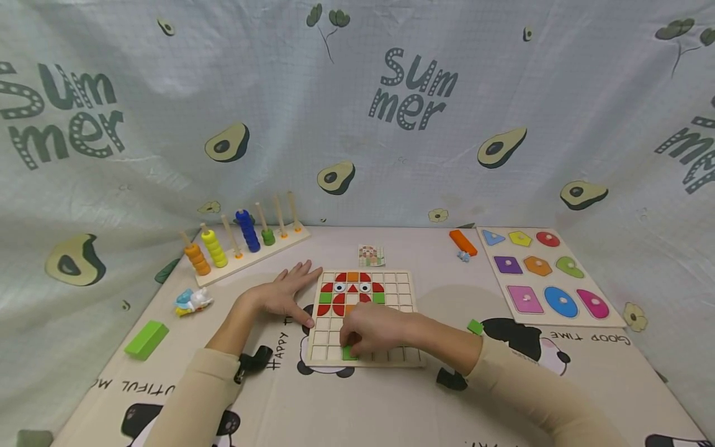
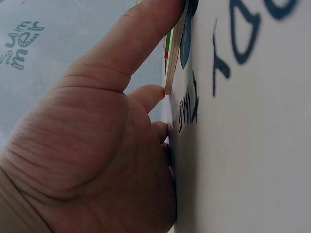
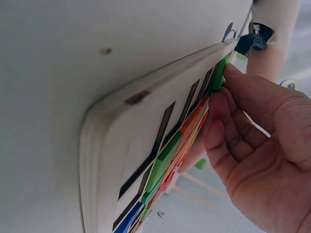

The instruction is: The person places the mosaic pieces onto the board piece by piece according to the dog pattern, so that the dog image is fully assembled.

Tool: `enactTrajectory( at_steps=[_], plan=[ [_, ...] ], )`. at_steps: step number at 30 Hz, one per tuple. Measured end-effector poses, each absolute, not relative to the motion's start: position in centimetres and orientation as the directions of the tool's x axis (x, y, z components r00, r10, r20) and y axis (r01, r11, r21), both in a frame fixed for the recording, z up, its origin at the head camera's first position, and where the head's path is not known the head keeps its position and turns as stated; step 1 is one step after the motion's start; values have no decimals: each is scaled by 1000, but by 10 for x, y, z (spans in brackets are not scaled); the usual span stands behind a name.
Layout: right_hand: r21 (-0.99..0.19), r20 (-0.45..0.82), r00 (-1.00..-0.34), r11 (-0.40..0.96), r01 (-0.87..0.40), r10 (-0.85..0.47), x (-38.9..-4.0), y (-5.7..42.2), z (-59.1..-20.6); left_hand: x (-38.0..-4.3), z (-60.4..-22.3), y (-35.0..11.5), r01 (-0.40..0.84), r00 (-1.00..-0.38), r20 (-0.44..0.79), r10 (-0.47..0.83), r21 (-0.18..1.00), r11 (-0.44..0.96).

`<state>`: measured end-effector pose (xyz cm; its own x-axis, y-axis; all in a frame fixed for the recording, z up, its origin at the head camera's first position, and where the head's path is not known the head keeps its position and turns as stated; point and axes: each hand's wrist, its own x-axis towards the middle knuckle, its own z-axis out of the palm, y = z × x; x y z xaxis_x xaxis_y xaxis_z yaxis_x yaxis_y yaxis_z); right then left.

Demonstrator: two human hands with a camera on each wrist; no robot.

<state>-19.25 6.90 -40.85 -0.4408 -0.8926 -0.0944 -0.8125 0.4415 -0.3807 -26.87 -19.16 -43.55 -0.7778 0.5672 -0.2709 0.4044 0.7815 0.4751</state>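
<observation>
A wooden grid board (image 1: 414, 298) lies flat on the table, its upper squares filled with red, green and orange tiles and two round eye pieces (image 1: 339, 287). My left hand (image 1: 282, 295) rests on the table at the board's left side, fingers spread, with thumb and a fingertip touching its edge. Over the lower part of the board, my right hand (image 1: 371, 329) has curled fingers and pinches a green square tile (image 1: 349, 353) at the bottom row. In the right wrist view the thumb and a finger meet that green tile (image 3: 221, 74). This hand hides some middle squares.
A picture card (image 1: 371, 256) lies behind the board. At the back left is a peg rack with coloured rings (image 1: 248, 231). A shape puzzle (image 1: 505, 292) lies right. Around are a green block (image 1: 146, 340), a small toy (image 1: 192, 301), an orange block (image 1: 463, 243) and a green piece (image 1: 475, 326).
</observation>
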Motion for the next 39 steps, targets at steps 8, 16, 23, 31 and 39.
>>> enactTrajectory(
  at_steps=[8,16,23,31,39],
  plan=[
    [-377,-57,-473,457,-805,-879,-192,85,-402,-271,-435,-191,428,-768,-254,587,479,766],
    [-575,21,-583,467,-672,-812,-203,162,-390,-271,-435,-190,435,-765,-247,595,484,760],
    [-671,31,-712,513,-535,-702,-209,239,-401,-269,-436,-190,420,-778,-251,576,475,774],
    [-647,-201,-723,644,-409,-661,-210,300,-408,-269,-435,-190,418,-784,-254,566,457,785],
    [-656,-225,-683,627,-421,-695,-209,300,-410,-267,-434,-189,413,-781,-256,570,472,779]
  ],
)
